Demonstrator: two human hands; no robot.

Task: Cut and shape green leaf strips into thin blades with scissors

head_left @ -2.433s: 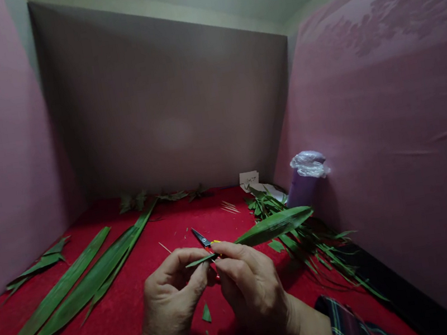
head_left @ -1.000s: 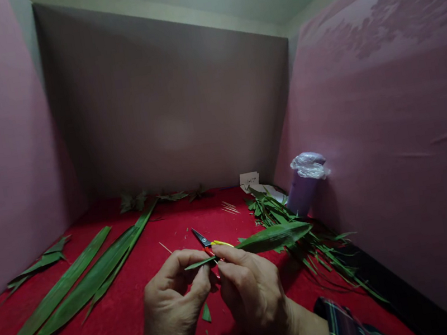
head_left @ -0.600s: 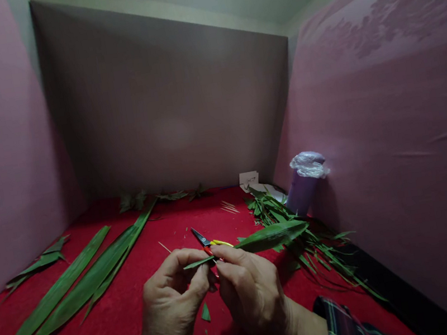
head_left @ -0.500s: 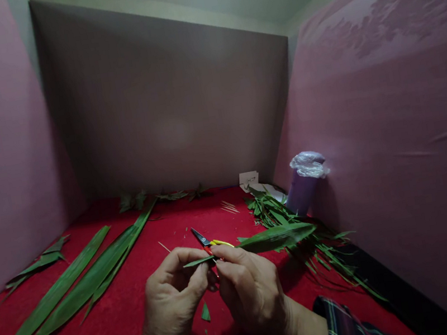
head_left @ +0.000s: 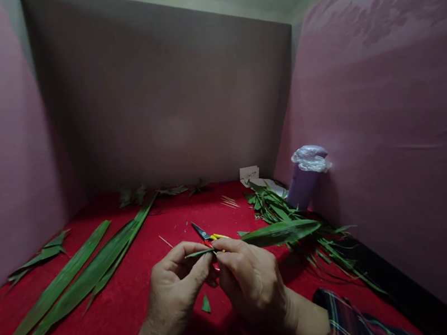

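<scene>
My left hand (head_left: 178, 285) and my right hand (head_left: 251, 273) meet at the centre, thumbs and fingertips pinched together on a narrow piece of green leaf (head_left: 198, 253). Its pointed end sticks out to the left above my left thumb; the rest is hidden by the fingers. Just beyond the fingertips lie scissors (head_left: 202, 232) with dark blades and red and yellow handles, partly covered by my hands. A broad green leaf (head_left: 284, 231) extends right from behind my right hand. Below, between the wrists, is a small leaf scrap (head_left: 205, 304).
Long leaves (head_left: 83, 274) lie on the red cloth (head_left: 122, 331) at left, beside a folded leaf piece (head_left: 46, 253). At right are a heap of cut leaves (head_left: 272, 205) and a purple container (head_left: 303, 183) topped with clear plastic. Several thin sticks (head_left: 229, 201) lie farther back.
Both hands stay together on the leaf piece, which has tilted so that it shows more edge-on. The whole view has shifted slightly; the surrounding things look unmoved.
</scene>
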